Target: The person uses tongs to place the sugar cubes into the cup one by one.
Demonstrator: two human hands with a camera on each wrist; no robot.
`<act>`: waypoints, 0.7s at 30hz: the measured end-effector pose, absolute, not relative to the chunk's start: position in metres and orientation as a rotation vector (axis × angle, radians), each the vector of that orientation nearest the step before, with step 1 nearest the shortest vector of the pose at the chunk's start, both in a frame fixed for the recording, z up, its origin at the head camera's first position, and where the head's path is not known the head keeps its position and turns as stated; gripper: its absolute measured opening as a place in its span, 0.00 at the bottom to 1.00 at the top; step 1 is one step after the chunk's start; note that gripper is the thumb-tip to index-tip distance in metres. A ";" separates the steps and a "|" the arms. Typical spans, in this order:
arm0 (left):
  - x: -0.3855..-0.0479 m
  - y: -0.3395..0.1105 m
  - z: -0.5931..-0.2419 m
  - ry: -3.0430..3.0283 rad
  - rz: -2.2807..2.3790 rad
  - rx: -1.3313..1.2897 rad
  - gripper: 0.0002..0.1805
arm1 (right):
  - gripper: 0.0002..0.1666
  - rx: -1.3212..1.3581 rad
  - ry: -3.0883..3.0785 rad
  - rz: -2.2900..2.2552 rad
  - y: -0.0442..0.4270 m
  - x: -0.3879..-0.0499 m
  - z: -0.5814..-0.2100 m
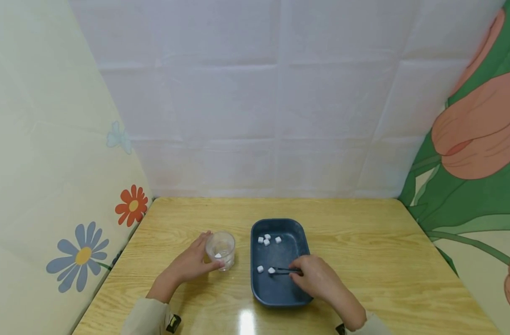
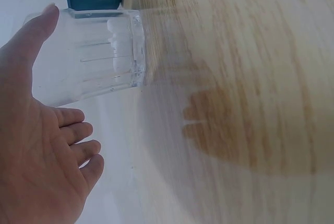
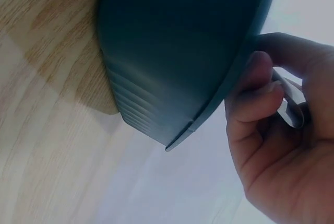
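My left hand (image 1: 193,264) holds a clear drinking glass (image 1: 227,245) upright on the table, thumb in front and fingers behind its side. Several white cubes (image 2: 114,44) lie at the bottom of the glass in the left wrist view. The right hand (image 1: 318,276) grips dark tweezers (image 1: 286,270) over the dark blue tray (image 1: 280,294); in the right wrist view the tray wall hides their tips. At the tweezer tips is a white cube (image 1: 271,270); whether it is lifted I cannot tell. Another white cube (image 1: 260,269) lies just left of it.
Toward the far end of the tray sit several more white cubes (image 1: 266,242). Tray and glass stand side by side on a wooden table (image 1: 355,232), with a narrow gap between them. A pale cloth (image 1: 276,116) hangs behind the table, and printed cloths flank it.
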State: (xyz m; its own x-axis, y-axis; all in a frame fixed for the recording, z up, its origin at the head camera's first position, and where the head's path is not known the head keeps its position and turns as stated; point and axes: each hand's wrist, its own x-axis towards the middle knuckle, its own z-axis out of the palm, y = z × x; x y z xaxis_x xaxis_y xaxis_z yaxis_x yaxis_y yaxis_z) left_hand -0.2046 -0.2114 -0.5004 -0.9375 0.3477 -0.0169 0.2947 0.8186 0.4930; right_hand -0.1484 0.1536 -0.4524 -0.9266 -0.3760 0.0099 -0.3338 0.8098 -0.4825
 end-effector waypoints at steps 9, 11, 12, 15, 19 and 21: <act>-0.204 -0.212 -0.500 2.897 0.761 0.504 0.60 | 0.07 -0.535 2.917 -0.752 0.152 -0.149 -0.445; -0.204 -0.212 -0.500 2.896 0.763 0.505 0.60 | 0.07 -0.553 2.926 -0.758 0.152 -0.150 -0.442; -0.204 -0.212 -0.500 2.895 0.764 0.503 0.60 | 0.07 -0.567 2.931 -0.760 0.152 -0.150 -0.441; -0.204 -0.212 -0.499 2.893 0.764 0.502 0.61 | 0.06 -0.601 2.952 -0.768 0.152 -0.151 -0.437; -0.203 -0.211 -0.498 2.892 0.753 0.497 0.60 | 0.06 -0.626 2.967 -0.783 0.149 -0.152 -0.432; -0.202 -0.211 -0.497 2.892 0.753 0.498 0.60 | 0.06 -0.638 2.968 -0.790 0.149 -0.152 -0.429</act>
